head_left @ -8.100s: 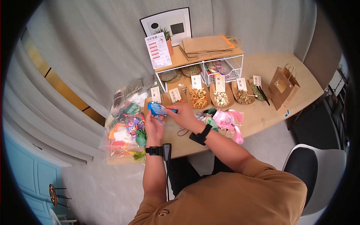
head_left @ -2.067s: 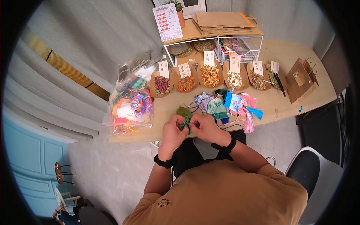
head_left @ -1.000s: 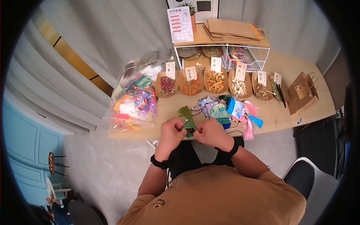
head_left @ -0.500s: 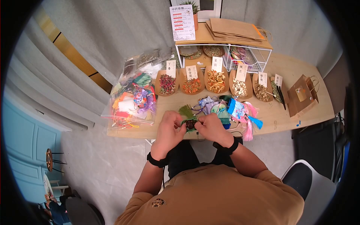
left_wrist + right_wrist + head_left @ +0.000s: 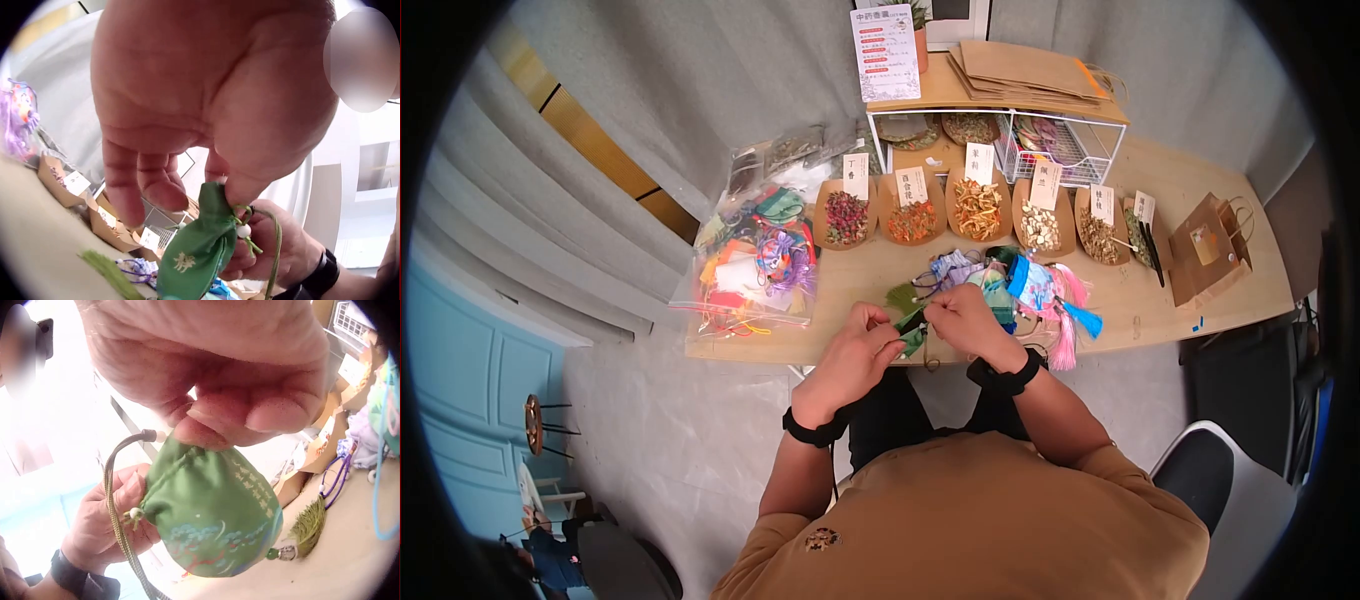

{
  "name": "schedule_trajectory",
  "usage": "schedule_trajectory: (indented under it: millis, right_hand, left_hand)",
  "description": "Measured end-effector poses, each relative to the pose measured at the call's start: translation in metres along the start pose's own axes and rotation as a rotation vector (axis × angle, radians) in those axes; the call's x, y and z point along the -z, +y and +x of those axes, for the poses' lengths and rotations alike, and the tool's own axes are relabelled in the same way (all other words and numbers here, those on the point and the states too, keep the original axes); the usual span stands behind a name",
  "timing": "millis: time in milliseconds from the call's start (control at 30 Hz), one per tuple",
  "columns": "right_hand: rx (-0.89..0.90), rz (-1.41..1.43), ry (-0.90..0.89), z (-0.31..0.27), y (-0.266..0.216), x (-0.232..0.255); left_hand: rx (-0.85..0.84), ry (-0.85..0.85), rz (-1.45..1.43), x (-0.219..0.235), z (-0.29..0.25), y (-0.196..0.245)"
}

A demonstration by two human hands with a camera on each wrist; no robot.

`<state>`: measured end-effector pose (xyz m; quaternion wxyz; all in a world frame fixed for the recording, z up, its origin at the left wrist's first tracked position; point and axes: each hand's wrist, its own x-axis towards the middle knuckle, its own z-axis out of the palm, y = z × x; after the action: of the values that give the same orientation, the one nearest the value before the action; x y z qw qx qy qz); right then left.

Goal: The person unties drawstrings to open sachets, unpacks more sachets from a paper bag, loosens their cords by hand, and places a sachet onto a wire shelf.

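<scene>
Head view: at the bottom of the frame the left forearm and right forearm slant up and inward, elbows bent and apart. The left hand, just below centre, tips up to the right, pinching the neck of the green pouch by its thumb. Its other fingers hang bent in the left wrist view. The right hand leans in from the right, fingers curled, gripping the pouch's top edge. The pouch is between them at the table's near edge, its tassel just above. Beyond lie heaped pouches right of centre and a plastic bag at left, then the trays and, at top, the shelf.
</scene>
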<state>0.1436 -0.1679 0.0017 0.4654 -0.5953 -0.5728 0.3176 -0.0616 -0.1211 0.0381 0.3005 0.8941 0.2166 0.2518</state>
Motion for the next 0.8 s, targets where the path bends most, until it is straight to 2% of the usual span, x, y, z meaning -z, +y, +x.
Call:
schedule_trajectory:
  millis: [67, 133, 267, 367, 433, 567, 667, 733, 800]
  right_hand:
    - [-0.019, 0.021, 0.002, 0.001, -0.002, 0.0]
    - [0.004, 0.021, 0.041, 0.003, -0.002, -0.002]
    - [-0.012, -0.032, 0.081, 0.006, -0.003, -0.004]
    - [-0.047, 0.09, 0.152, 0.005, -0.005, -0.005]
    - [-0.068, 0.072, 0.035, 0.006, -0.004, -0.001]
    - [-0.004, -0.012, -0.033, 0.01, -0.01, 0.007]
    - [0.038, -0.044, 0.036, 0.012, -0.012, 0.007]
    - [0.044, -0.033, 0.072, 0.012, -0.011, 0.005]
    - [0.055, -0.028, 0.079, 0.012, -0.013, 0.005]
  left_hand:
    - [-0.026, -0.024, -0.031, 0.005, 0.002, 0.0]
    - [0.066, -0.029, -0.085, 0.01, 0.005, 0.004]
    - [0.059, -0.049, -0.086, 0.013, 0.007, 0.002]
    - [0.023, -0.071, -0.061, 0.013, 0.009, 0.001]
    - [-0.014, -0.1, -0.016, 0.014, 0.011, 0.001]
    - [-0.057, -0.123, 0.016, 0.016, 0.014, -0.001]
    - [-0.012, -0.12, -0.052, 0.018, 0.016, 0.001]
    - [0.114, -0.18, -0.169, 0.019, 0.016, 0.004]
    - [0.079, -0.196, -0.133, 0.016, 0.016, -0.003]
